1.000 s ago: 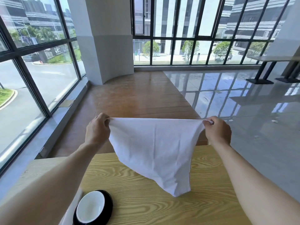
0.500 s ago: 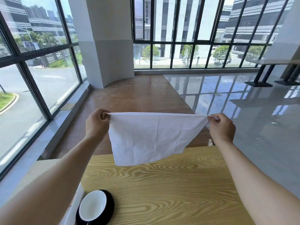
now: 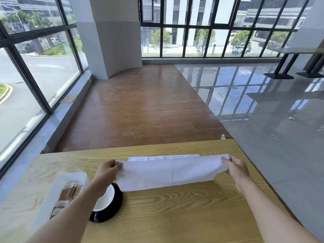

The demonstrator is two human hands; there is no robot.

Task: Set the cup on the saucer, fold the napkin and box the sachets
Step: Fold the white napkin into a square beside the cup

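Observation:
The white napkin [image 3: 166, 172] is stretched between my hands over the wooden table [image 3: 175, 216], its lower part lying on the tabletop and a far layer showing behind its top edge. My left hand [image 3: 107, 170] pinches its left corner, my right hand [image 3: 235, 166] its right corner. A black cup with a white inside [image 3: 106, 199] stands on a black saucer [image 3: 115, 209] under my left forearm. The white box [image 3: 57, 195] at the left holds sachets [image 3: 70, 193].
The table's far edge runs just beyond the napkin, with wooden floor and glossy grey tiles behind. Large windows line the left side and back. Another table with black legs [image 3: 287, 67] stands at the far right.
My hands have brought the napkin down from the air onto the table, where it now lies doubled over. The view has tilted down, so the box and sachets appear.

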